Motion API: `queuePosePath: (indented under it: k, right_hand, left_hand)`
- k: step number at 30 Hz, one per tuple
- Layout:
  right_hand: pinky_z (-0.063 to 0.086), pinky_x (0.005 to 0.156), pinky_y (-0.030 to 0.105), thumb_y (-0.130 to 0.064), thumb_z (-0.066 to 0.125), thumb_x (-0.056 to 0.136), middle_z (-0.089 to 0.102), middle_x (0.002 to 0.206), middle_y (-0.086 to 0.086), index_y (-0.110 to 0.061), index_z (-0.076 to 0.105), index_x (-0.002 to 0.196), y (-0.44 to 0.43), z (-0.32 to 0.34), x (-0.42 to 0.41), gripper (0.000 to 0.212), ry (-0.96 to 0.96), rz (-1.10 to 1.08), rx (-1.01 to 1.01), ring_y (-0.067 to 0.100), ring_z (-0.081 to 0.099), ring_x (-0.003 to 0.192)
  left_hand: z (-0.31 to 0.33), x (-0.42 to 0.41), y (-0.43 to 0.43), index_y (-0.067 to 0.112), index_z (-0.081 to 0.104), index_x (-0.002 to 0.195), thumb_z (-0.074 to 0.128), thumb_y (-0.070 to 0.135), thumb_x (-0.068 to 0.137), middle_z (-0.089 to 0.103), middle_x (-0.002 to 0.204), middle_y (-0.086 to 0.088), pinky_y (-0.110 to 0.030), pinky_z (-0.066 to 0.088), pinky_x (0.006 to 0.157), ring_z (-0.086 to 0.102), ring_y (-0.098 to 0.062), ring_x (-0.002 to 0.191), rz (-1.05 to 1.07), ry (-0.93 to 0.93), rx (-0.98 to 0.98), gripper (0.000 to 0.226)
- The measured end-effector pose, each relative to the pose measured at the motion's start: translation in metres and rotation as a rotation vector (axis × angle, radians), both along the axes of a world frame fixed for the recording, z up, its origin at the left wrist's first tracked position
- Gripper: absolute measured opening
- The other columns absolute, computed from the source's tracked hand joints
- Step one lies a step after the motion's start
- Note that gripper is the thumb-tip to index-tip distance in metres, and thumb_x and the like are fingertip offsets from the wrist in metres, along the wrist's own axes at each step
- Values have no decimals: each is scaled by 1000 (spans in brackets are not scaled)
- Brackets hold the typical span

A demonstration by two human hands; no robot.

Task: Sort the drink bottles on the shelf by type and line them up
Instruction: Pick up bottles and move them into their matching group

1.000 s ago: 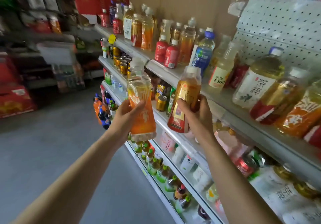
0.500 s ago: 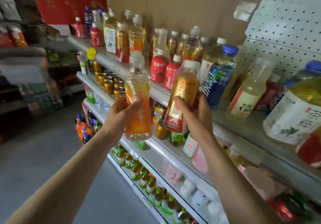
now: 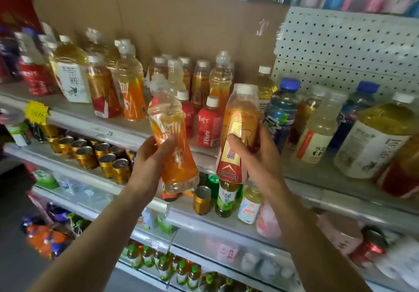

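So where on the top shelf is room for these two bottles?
Bare shelf lies in front of the C100 bottle, beside the big tea bottle. A narrow strip runs before the white-label bottle. Behind the small red bottles it is crowded.

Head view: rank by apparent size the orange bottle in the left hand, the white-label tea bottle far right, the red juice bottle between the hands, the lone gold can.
1. Orange bottle and white-label tea bottle: alike in look; the orange one is nearer the camera, so unranked.
2. Red juice bottle.
3. Smallest: gold can.
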State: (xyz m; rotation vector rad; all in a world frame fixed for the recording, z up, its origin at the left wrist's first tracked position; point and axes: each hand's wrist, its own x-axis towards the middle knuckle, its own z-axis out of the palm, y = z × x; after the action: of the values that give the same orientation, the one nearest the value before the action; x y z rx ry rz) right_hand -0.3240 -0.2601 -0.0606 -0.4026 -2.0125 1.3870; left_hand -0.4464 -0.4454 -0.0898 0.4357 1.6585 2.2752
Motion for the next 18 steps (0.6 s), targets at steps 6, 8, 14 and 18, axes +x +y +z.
queuePosePath:
  k: [6,8,14,18]
  right_hand:
    - [58,88,29,-41,73,87,64,103,-29,-42,48,124,-69,12,-59,45,38,-31,5,-4,67,98]
    - [57,84,21,-41,74,87,65,104,-29,-36,49,129,-89,18,-79,49,34,-41,32,-9,67,96]
    - [55,81,21,-51,77,81,67,115,-13,-25,46,130,-121,37,-147,63,-35,-96,254,4,67,98]
    - [49,66,20,-52,77,79,66,112,-4,-15,51,122,-128,46,-191,63,-131,-191,439,13,65,93]
  left_hand:
    - [10,-56,-71,29,62,112,72,39,75,73,107,2,-36,57,75,72,-18,96,-34,31,-9,40]
    - [13,-74,-89,27,61,116,79,40,74,72,108,2,-31,58,68,71,-18,96,-36,34,-7,48]
    - [15,-112,-116,24,59,125,78,42,72,70,116,-2,-45,55,86,68,-23,104,3,28,4,60]
    - [14,-129,-125,23,60,122,73,39,72,71,113,-3,-41,56,82,70,-22,100,17,37,7,54]
